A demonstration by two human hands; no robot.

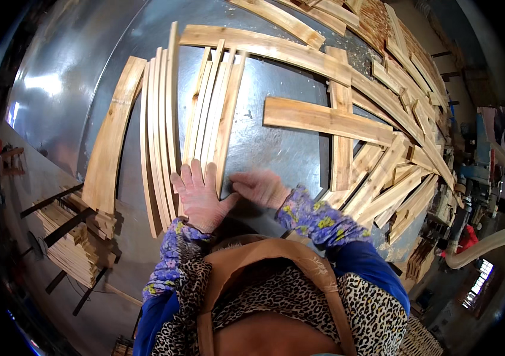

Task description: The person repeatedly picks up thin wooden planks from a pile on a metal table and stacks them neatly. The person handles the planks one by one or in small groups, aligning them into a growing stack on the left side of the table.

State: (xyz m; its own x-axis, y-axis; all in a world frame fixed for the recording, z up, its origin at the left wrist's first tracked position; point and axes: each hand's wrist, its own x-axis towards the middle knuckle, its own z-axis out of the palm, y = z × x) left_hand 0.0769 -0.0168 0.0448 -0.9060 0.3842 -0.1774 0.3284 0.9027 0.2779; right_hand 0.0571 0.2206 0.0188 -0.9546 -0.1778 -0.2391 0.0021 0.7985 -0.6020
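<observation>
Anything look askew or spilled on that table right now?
Yes: the loose boards at right crisscross at odd angles, unlike the roughly parallel strips at the left hand. Small pale specks also litter the upper right.

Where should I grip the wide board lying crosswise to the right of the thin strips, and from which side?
Probably its left end, coming from the left, pinched above and below. The crosswise board lies over a lengthwise board, so that end juts free, not far from the right hand, while its right end reaches the jumbled boards.
</observation>
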